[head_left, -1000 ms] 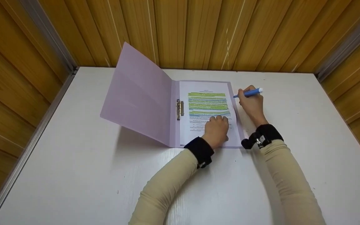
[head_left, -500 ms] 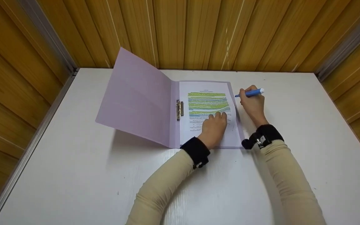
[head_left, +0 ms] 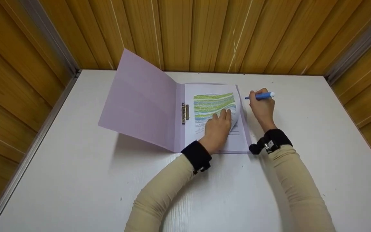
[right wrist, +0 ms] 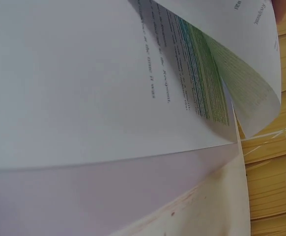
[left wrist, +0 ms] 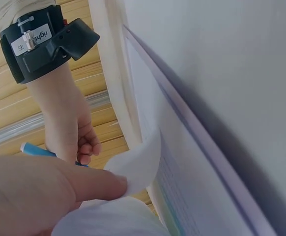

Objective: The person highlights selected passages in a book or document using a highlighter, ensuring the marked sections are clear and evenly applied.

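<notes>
The table [head_left: 76,180] filling the lower frame is white, smooth and faintly grained, with a dull sheen. Behind it, across the top, wall panels [head_left: 204,32] look like glossy varnished wood with metal strips. The folder [head_left: 140,103] at centre is matt lilac plastic with a shiny metal clip [head_left: 185,112]. Its paper sheets [head_left: 214,103] are thin and matt. The pen [head_left: 261,95] at right is smooth blue plastic. Cloth sleeves [head_left: 159,199] look soft.

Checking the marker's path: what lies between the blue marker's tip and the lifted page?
Only bare table and the folder's edge lie between the marker and page, per the head view.
</notes>
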